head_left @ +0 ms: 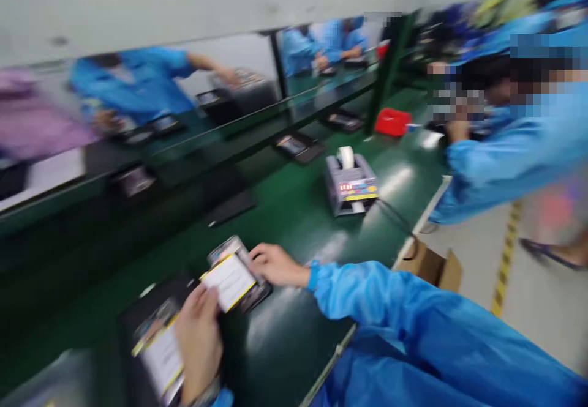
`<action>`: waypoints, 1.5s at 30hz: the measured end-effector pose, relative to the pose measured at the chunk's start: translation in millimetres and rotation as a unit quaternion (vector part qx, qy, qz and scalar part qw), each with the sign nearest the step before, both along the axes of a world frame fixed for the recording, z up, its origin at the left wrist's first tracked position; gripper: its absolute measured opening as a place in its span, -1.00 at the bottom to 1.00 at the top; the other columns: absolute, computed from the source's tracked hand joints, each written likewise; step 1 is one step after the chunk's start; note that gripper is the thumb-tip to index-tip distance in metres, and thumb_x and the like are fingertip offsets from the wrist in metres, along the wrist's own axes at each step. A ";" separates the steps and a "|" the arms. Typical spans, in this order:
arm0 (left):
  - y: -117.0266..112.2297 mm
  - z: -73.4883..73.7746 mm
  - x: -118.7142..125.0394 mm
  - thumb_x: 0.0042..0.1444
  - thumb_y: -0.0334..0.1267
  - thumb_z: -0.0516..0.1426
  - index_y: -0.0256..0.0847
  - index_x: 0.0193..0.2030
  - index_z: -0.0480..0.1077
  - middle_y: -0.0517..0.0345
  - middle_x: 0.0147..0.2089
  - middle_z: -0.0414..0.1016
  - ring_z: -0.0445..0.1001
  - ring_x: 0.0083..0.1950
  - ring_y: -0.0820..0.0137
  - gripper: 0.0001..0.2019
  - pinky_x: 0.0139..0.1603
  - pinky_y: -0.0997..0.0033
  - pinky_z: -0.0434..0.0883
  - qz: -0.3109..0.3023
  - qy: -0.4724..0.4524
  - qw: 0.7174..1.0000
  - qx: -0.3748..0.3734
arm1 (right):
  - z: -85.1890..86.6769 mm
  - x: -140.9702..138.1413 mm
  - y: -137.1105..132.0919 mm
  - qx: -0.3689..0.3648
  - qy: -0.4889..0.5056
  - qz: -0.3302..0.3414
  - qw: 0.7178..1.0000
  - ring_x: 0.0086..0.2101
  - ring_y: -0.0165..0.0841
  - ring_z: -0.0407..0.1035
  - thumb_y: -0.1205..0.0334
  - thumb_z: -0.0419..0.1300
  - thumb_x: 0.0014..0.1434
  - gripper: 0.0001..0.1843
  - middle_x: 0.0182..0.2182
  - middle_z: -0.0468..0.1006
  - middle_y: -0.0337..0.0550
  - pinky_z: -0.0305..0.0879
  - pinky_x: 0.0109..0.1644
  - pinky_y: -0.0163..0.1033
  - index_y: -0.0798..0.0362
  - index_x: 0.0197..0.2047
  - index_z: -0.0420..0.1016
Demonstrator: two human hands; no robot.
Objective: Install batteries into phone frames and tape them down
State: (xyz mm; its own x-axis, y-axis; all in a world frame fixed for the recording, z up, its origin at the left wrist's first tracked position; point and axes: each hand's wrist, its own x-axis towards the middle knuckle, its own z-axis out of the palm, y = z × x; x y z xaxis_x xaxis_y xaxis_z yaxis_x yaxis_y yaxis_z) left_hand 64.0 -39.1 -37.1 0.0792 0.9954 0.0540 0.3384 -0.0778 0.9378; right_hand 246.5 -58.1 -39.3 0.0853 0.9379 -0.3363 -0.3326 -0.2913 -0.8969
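Observation:
In front of me a dark phone housing (pixel 256 297) lies tilted on the green bench, with a white-labelled, yellow-edged battery (pixel 229 281) over its middle. My left hand (pixel 201 333) is closed at the battery's lower-left corner, thumb and fingers together. The fingers of my right hand (pixel 275 265) are bent round the housing's right edge. A second phone housing with a similar white-labelled piece (pixel 164 355) rests on a black mat (pixel 131 327), partly hidden behind my left hand. Motion blur hides the fine detail.
A grey tape dispenser (pixel 351 183) with a white roll stands farther along the green bench (pixel 294 211), its cable running off the front edge. A red tray (pixel 392 122) lies beyond it. Co-workers in blue sit right and across. Under the bench edge is a cardboard box (pixel 429 264).

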 end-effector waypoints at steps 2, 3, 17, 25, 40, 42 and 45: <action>-3.4 -6.5 -2.2 0.01 0.17 0.30 -0.26 0.05 0.49 0.02 -0.19 0.63 0.56 -0.30 0.31 -0.39 -0.34 0.38 0.49 0.045 -0.094 0.992 -0.072 | -4.5 1.7 -1.2 0.028 -0.015 0.000 0.999 -0.46 -0.41 0.40 0.34 0.37 0.06 -0.80 -0.49 0.54 -0.32 0.27 -0.37 -0.38 0.05 -0.27 0.44; -3.0 -7.8 -1.7 -0.02 0.15 0.33 -0.28 0.01 0.50 0.00 -0.21 0.63 0.54 -0.36 0.36 -0.41 -0.41 0.44 0.45 0.042 -0.125 0.987 -0.092 | -8.2 2.8 -0.4 0.046 -0.012 0.005 0.999 -0.44 -0.38 0.43 0.27 0.38 0.07 -0.78 -0.46 0.57 -0.30 0.30 -0.35 -0.36 0.04 -0.24 0.45; -18.4 1.0 13.9 0.13 -0.12 0.33 -0.27 0.00 0.52 0.01 -0.20 0.59 0.52 -0.29 0.42 -0.64 -0.43 0.54 0.38 0.077 -0.078 0.994 -0.029 | -18.0 5.6 -5.5 0.063 0.016 0.068 0.996 -0.37 -0.27 0.54 -0.14 0.47 0.00 -0.47 -0.39 0.63 -0.21 0.45 -0.22 -0.20 -0.01 -0.14 0.41; -13.7 -4.1 10.9 0.04 -0.14 0.40 -0.21 0.04 0.43 0.02 -0.08 0.54 0.52 -0.26 0.46 -0.54 -0.33 0.52 0.44 0.092 -0.104 0.990 0.001 | -9.5 8.4 -9.2 0.082 0.054 0.092 0.991 -0.36 -0.27 0.55 -0.16 0.48 0.03 -0.46 -0.36 0.64 -0.20 0.48 -0.19 -0.18 -0.01 -0.14 0.38; -29.1 -1.8 26.5 0.17 0.02 0.31 -0.21 -0.16 0.41 0.04 -0.16 0.60 0.58 -0.19 0.33 -0.66 -0.14 0.39 0.49 -0.083 -0.186 0.974 -0.097 | -7.6 11.2 -13.0 0.126 -0.075 0.033 0.989 -0.52 -0.35 0.44 -0.22 0.30 0.24 -0.54 -0.47 0.56 -0.26 0.35 -0.50 -0.32 0.00 -0.13 0.40; -30.5 -0.1 30.6 0.15 0.06 0.32 -0.21 -0.20 0.40 0.08 -0.22 0.57 0.55 -0.23 0.35 -0.63 -0.18 0.41 0.48 -0.066 -0.187 0.975 -0.104 | -8.6 10.6 -14.7 0.126 -0.074 0.034 0.989 -0.51 -0.35 0.45 -0.22 0.30 0.25 -0.55 -0.45 0.58 -0.25 0.37 -0.48 -0.31 0.00 -0.12 0.40; -32.9 1.5 36.2 0.14 0.12 0.30 -0.21 -0.33 0.35 0.19 -0.38 0.46 0.46 -0.37 0.43 -0.58 -0.33 0.49 0.40 -0.011 -0.180 0.978 -0.105 | -9.8 6.2 -18.3 0.130 -0.093 0.039 0.986 -0.49 -0.34 0.46 -0.20 0.28 0.27 -0.56 -0.42 0.59 -0.23 0.35 -0.48 -0.31 0.01 -0.11 0.41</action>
